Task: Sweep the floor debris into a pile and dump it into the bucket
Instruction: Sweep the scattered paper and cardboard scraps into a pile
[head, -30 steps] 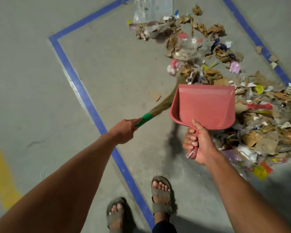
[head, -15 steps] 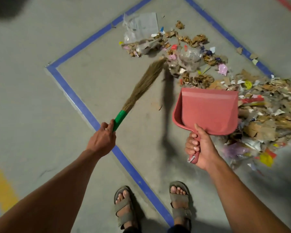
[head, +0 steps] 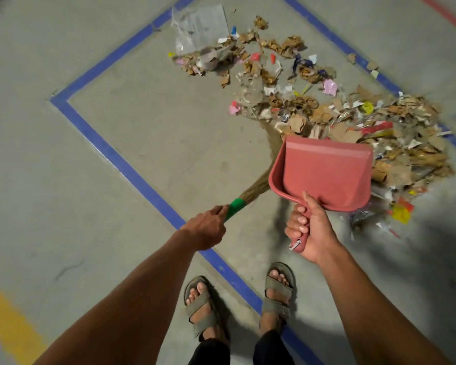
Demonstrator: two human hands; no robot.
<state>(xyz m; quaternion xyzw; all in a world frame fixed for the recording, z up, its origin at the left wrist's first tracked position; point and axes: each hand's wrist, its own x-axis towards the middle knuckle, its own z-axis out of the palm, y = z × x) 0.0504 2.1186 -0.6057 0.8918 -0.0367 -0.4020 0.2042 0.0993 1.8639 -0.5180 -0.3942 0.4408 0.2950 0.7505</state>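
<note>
A: Hands, two?
B: Left hand [head: 204,227] grips the broom [head: 250,191] at its green collar; right hand [head: 309,230] grips the red dustpan [head: 324,172] by its handle, pan held above the floor.
A: Debris?
B: Debris [head: 327,111], paper and cardboard scraps, spread on the concrete floor [head: 142,114] far right, inside blue tape lines [head: 121,164]. Broom bristles reach its near edge, partly behind the dustpan.
</note>
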